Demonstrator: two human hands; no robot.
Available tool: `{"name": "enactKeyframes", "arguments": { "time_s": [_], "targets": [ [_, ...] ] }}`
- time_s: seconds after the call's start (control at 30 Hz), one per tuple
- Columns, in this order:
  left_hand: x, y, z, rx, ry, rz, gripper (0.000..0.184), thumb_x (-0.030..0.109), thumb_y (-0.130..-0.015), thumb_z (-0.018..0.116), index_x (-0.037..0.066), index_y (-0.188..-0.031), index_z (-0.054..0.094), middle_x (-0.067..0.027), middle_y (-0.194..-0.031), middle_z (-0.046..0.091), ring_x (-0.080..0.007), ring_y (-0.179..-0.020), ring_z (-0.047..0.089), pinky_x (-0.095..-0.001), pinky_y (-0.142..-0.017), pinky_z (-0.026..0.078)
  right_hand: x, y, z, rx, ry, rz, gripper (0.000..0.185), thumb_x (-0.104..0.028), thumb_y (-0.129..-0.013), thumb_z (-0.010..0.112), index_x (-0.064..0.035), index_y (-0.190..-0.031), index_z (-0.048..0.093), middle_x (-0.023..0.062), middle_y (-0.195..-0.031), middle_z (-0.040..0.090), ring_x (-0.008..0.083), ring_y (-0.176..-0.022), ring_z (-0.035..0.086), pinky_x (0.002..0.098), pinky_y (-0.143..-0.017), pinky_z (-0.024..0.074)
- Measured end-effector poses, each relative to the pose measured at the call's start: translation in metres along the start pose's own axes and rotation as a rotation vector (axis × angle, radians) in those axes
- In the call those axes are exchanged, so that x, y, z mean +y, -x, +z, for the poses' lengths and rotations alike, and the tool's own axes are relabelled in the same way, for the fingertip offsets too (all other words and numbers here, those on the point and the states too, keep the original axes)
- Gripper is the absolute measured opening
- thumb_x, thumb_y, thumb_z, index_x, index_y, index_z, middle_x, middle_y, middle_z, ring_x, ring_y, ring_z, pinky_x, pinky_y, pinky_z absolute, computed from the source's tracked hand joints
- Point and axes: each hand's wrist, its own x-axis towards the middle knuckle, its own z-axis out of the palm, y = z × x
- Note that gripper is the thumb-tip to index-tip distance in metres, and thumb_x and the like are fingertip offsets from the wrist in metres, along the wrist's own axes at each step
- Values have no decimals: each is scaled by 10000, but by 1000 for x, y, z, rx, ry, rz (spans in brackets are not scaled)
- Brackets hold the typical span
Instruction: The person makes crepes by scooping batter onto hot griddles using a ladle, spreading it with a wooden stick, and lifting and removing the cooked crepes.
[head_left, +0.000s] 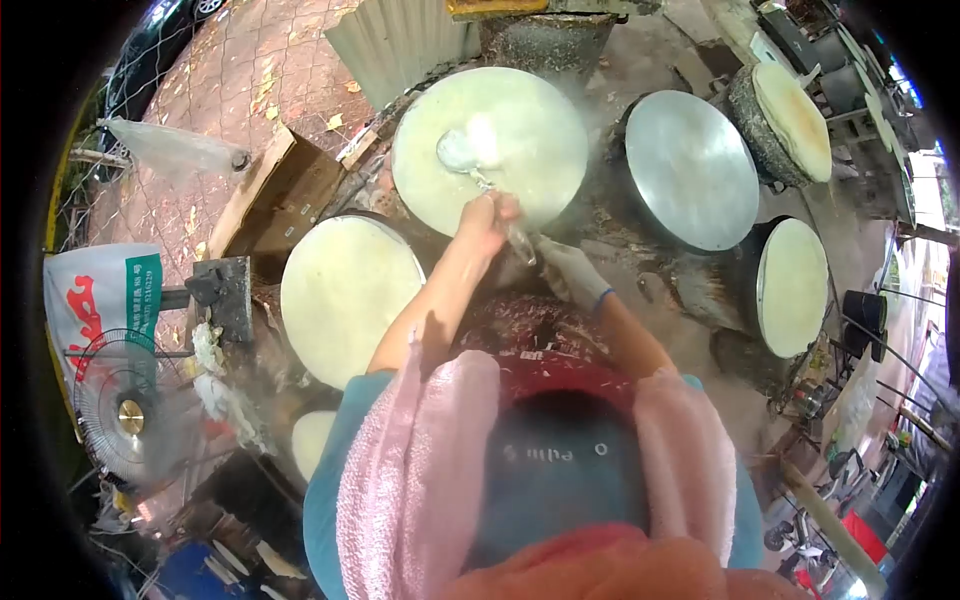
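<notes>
A large round griddle (pixel 420 205) ahead of me is covered with a pale sheet of batter (pixel 540 130). Over it, a metal ladle (pixel 457 152) has its bowl at the sheet, beside a bright white patch that may be glare or poured batter. My left hand (pixel 483 226), bare, is closed around the ladle's handle. A shiny, clear-looking piece, perhaps the handle's end, sticks out below that hand. Close to it is my right hand (pixel 577 274) in a light glove, fingers together; I cannot make out what they hold.
Another pale-covered griddle (pixel 350 300) stands at left. To the right are a bare grey griddle (pixel 690 170), a pale-covered one (pixel 793 288) and a thick flatbread (pixel 792 122) on a drum. A cardboard box (pixel 285 195), wire fence and fan (pixel 125 405) line the left side.
</notes>
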Motion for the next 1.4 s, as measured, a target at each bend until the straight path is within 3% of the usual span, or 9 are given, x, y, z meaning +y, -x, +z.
{"name": "enactKeyframes", "arguments": {
  "time_s": [0.17, 0.4, 0.63, 0.83, 1.0, 1.13, 1.23, 1.37, 1.4],
  "targets": [
    [66, 30, -22, -499, 107, -75, 193, 147, -994, 425, -9, -999, 539, 63, -569, 437, -28, -375, 319, -188, -430, 305, -32, 14, -44, 194, 51, -64, 419, -334, -939, 593, -173, -1325, 560, -37, -586, 430, 61, -418, 329, 224, -368, 280],
    [49, 63, 96, -444, -524, 61, 202, 197, -928, 571, 6, -954, 630, 29, -639, 438, -37, -402, 283, -206, -414, 240, 14, 37, -111, 133, 527, -477, 453, -451, -836, 657, -87, -1103, 692, 125, -965, 703, 204, -856, 628, 333, -777, 476],
    [-102, 1, 245, -635, -705, -18, 221, 197, -932, 577, -17, -908, 628, 32, -599, 392, -53, -452, 312, -215, -416, 226, 17, 130, -293, 923, 70, -482, 518, -283, -953, 598, -38, -1387, 461, 80, -1246, 610, 124, -1031, 571, 252, -882, 451],
    [-286, -121, 292, -465, -806, -23, 217, 212, -971, 503, 8, -920, 559, 30, -587, 427, -83, -453, 374, -252, -475, 321, -12, 124, -363, 1112, 695, -161, 501, -396, -951, 472, -174, -1397, 423, 239, -868, 646, 433, -750, 619, 516, -655, 482],
    [-309, -133, 291, -286, -1281, 511, 198, 197, -925, 581, 8, -904, 526, -28, -622, 526, -111, -477, 465, -287, -440, 379, 7, 116, -395, 1047, 689, -148, 475, -391, -956, 489, -173, -1377, 468, 209, -936, 667, 399, -804, 642, 490, -691, 484],
    [-252, -133, 268, -211, -1292, 891, 250, 203, -887, 597, -32, -942, 534, -156, -719, 604, -265, -674, 602, -402, -656, 476, -4, 109, -373, 652, -311, -172, 370, -318, -940, 595, -124, -1255, 599, -41, -608, 497, 62, -463, 429, 243, -419, 365],
    [-207, -121, 258, -297, -1267, 930, 108, 122, -978, 469, 18, -967, 446, -11, -537, 455, -108, -407, 442, -271, -379, 353, -31, 89, -353, 543, -339, -145, 343, -321, -918, 617, -101, -1181, 627, -14, -582, 498, 74, -405, 391, 260, -372, 321],
    [-156, -87, 230, -294, -1232, 829, 215, 154, -974, 497, 36, -794, 493, -2, -553, 461, -93, -423, 421, -255, -395, 331, -23, 105, -369, 797, 8, -411, 447, -329, -918, 618, -65, -1276, 579, 126, -1061, 673, 210, -1038, 604, 280, -918, 449],
    [-145, -106, 199, -287, -1388, 982, 230, 163, -970, 511, 43, -774, 498, 3, -564, 462, -88, -430, 417, -252, -397, 328, 13, 73, -391, 1017, 105, -576, 478, -355, -903, 639, -128, -1318, 568, 83, -924, 671, 163, -856, 628, 270, -755, 497]
  ]
}}
